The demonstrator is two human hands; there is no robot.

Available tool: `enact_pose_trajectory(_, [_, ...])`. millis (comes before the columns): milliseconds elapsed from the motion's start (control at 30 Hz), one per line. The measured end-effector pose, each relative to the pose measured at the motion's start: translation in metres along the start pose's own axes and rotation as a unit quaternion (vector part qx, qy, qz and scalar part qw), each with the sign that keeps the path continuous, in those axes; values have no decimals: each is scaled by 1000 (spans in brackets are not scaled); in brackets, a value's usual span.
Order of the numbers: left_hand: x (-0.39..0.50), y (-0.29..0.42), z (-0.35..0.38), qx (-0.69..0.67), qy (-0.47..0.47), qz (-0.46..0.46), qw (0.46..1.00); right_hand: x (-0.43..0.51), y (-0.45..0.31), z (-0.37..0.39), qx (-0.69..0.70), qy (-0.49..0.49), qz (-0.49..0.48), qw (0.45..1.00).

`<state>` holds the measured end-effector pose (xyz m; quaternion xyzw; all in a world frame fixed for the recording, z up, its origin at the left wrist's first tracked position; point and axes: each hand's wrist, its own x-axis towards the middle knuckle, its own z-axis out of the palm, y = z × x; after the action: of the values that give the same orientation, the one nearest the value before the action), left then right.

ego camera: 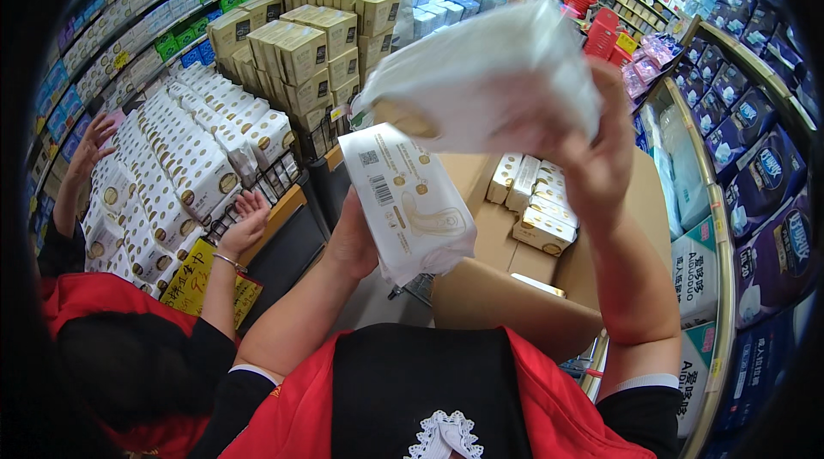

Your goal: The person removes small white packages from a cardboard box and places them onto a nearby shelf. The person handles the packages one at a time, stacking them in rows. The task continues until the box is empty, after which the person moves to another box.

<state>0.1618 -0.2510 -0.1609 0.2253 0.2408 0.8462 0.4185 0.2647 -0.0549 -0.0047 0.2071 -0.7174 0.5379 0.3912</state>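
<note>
My left hand grips a white pack of sanitary pads whose printed side, with a pad drawing and a barcode, faces up. Raised higher and blurred, another white plastic-wrapped pack is held in my right hand. The lower edge of this raised pack overlaps the top of the left one in the picture. Below my right forearm stands an open cardboard box, with several white and gold packs at its bottom.
A co-worker's hands hover beside a wire-basket display of white packs on the left. A yellow handwritten sign hangs at its front. Stacked beige boxes rise behind. Shelving with purple packs lines the right.
</note>
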Motion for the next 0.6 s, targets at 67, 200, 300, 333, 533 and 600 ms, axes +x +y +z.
enact_pose_trajectory(67, [-2,0,-1,-3,-11,-2,1000,17,-2,-18,19,100,123,987])
enact_pose_trajectory(200, [-2,-2,3,22,18,1,1000,26,15,-28,230,175,261,921])
enact_pose_trajectory(300, [0,-5,9,23,20,-15,999,16,28,-27,174,139,290,931])
enact_pose_trajectory(333, [0,-6,10,21,24,-21,999,16,30,-26,193,135,300,924])
enact_pose_trajectory(533, [3,-6,19,10,-7,-50,999,16,15,-19,-97,150,-166,970])
enact_pose_trajectory(600, [4,-3,21,-17,-16,-56,998,5,7,-12,-270,30,-354,895])
